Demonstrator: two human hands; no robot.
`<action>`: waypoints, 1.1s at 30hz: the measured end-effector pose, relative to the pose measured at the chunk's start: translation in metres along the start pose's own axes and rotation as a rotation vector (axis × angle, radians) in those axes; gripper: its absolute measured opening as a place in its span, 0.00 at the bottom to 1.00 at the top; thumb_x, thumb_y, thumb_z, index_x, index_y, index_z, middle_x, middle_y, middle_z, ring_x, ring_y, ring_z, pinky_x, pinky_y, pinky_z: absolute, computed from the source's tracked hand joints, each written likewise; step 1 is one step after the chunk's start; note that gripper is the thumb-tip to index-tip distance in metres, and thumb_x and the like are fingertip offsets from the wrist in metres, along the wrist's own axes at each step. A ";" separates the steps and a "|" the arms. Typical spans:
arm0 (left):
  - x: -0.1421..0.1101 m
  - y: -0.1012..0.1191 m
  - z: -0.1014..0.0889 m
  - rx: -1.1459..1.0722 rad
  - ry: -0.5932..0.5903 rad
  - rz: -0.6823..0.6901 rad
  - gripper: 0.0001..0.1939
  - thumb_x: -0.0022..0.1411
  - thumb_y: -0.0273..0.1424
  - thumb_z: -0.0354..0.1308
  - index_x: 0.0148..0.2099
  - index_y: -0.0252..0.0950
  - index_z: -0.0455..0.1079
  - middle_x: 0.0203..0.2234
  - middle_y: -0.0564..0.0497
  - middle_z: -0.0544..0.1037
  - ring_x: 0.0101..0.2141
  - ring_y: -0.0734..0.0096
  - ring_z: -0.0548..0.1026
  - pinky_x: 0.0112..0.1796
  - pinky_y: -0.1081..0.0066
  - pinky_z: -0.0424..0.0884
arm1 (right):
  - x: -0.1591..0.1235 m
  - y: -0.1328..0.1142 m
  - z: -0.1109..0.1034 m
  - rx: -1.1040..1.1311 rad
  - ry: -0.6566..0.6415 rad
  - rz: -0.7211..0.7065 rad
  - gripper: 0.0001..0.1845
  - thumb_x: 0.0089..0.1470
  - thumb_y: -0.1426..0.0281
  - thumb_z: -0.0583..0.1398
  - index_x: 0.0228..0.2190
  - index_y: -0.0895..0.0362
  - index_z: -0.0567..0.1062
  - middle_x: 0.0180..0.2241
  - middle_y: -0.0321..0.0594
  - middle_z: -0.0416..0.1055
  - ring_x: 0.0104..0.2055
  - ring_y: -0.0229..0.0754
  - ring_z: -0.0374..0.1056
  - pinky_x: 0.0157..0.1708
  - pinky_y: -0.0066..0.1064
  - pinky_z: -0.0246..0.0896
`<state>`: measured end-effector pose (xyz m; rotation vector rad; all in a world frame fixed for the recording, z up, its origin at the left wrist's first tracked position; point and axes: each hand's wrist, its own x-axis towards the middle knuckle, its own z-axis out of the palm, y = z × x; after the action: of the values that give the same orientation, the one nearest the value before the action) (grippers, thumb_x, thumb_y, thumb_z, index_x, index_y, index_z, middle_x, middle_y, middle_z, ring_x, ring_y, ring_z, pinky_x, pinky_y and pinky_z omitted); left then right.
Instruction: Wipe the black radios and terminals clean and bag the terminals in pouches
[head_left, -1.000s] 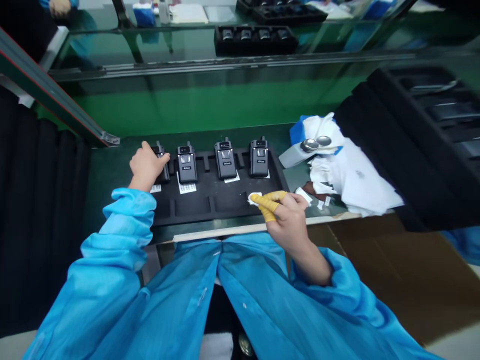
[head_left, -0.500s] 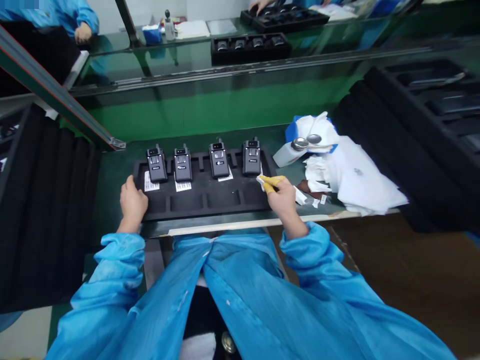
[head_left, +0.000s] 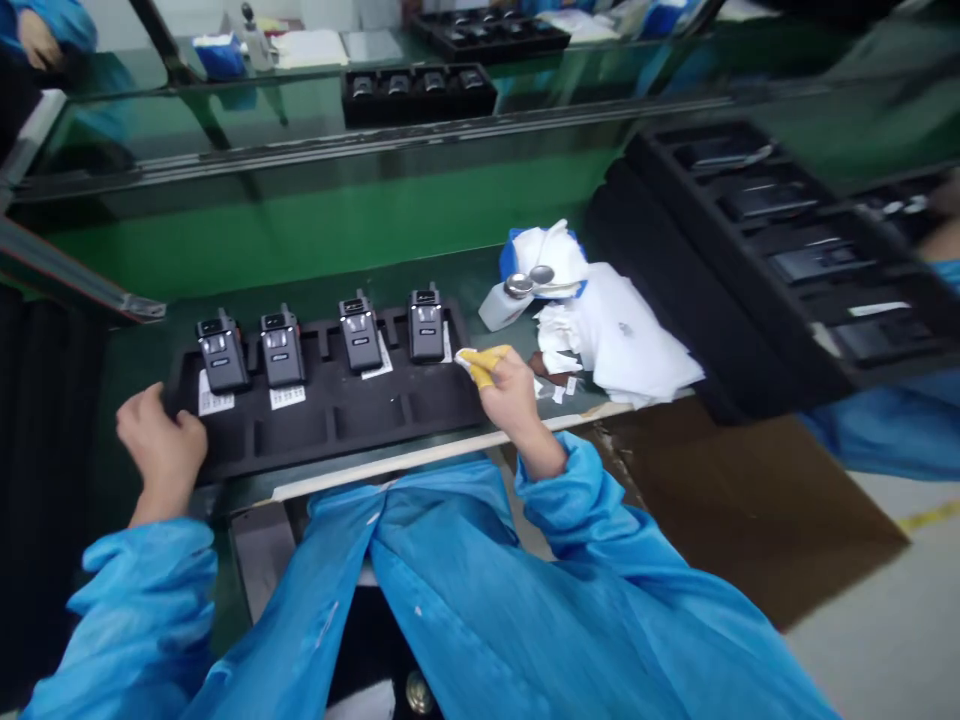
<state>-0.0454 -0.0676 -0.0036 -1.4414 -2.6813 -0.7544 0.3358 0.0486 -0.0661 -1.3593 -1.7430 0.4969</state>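
Note:
A black foam tray lies on the green bench in front of me. Several small black devices stand upright in its back row, with white labels before them. My left hand grips the tray's left end, fingers curled over the edge. My right hand rests at the tray's right end; its yellow-capped fingers pinch a small white wipe close to the rightmost device.
A pile of white cloths with a metal-topped white bottle lies right of the tray. Stacked black trays stand at the right. Another tray of devices sits on the far conveyor. Another person's blue sleeve shows at right.
My left hand left the leftmost device and went to the tray's left end. My right hand shifted with the wipe from the tray's front row to its right end. The view swung right.

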 end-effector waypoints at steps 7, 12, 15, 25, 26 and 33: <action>-0.034 0.092 0.049 -0.219 0.017 0.433 0.17 0.62 0.36 0.50 0.49 0.36 0.72 0.50 0.38 0.75 0.56 0.46 0.70 0.59 0.43 0.63 | 0.089 0.021 -0.055 -0.580 0.131 -0.059 0.19 0.52 0.78 0.52 0.36 0.52 0.80 0.39 0.43 0.71 0.46 0.48 0.63 0.54 0.51 0.46; -0.064 0.148 0.093 -0.216 -0.218 0.814 0.16 0.67 0.28 0.46 0.50 0.34 0.73 0.53 0.39 0.76 0.59 0.51 0.69 0.62 0.38 0.52 | 0.105 0.026 -0.053 -0.660 -0.011 -0.141 0.17 0.50 0.81 0.50 0.28 0.54 0.76 0.36 0.41 0.71 0.45 0.48 0.60 0.55 0.55 0.39; -0.070 0.164 0.108 -0.147 -0.296 0.928 0.19 0.67 0.27 0.46 0.56 0.31 0.70 0.58 0.38 0.72 0.61 0.50 0.66 0.62 0.38 0.53 | 0.102 0.024 -0.051 -0.636 0.062 -0.197 0.16 0.49 0.81 0.51 0.26 0.53 0.75 0.34 0.40 0.69 0.42 0.47 0.58 0.53 0.53 0.41; -0.068 0.177 0.128 -0.029 -0.426 0.900 0.27 0.66 0.33 0.52 0.64 0.25 0.61 0.64 0.31 0.61 0.65 0.46 0.59 0.63 0.42 0.53 | 0.111 -0.009 0.013 -0.577 -0.308 -0.437 0.16 0.61 0.75 0.50 0.36 0.52 0.78 0.39 0.39 0.72 0.45 0.44 0.60 0.55 0.47 0.40; -0.068 0.176 0.129 -0.037 -0.428 0.896 0.27 0.66 0.32 0.51 0.64 0.25 0.61 0.64 0.31 0.61 0.65 0.47 0.58 0.63 0.42 0.52 | 0.114 -0.010 0.021 -0.572 -0.344 -0.457 0.16 0.62 0.75 0.50 0.35 0.52 0.78 0.38 0.38 0.72 0.45 0.43 0.60 0.56 0.47 0.39; -0.069 0.177 0.127 -0.061 -0.390 0.907 0.24 0.66 0.27 0.48 0.62 0.23 0.62 0.62 0.32 0.64 0.64 0.51 0.61 0.64 0.47 0.54 | 0.118 -0.002 0.035 -0.572 -0.385 -0.505 0.20 0.65 0.74 0.47 0.32 0.52 0.77 0.35 0.36 0.71 0.45 0.40 0.61 0.58 0.48 0.36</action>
<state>0.1614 0.0131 -0.0593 -2.6965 -1.7919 -0.4915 0.3003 0.1641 -0.0399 -1.1598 -2.5842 -0.0427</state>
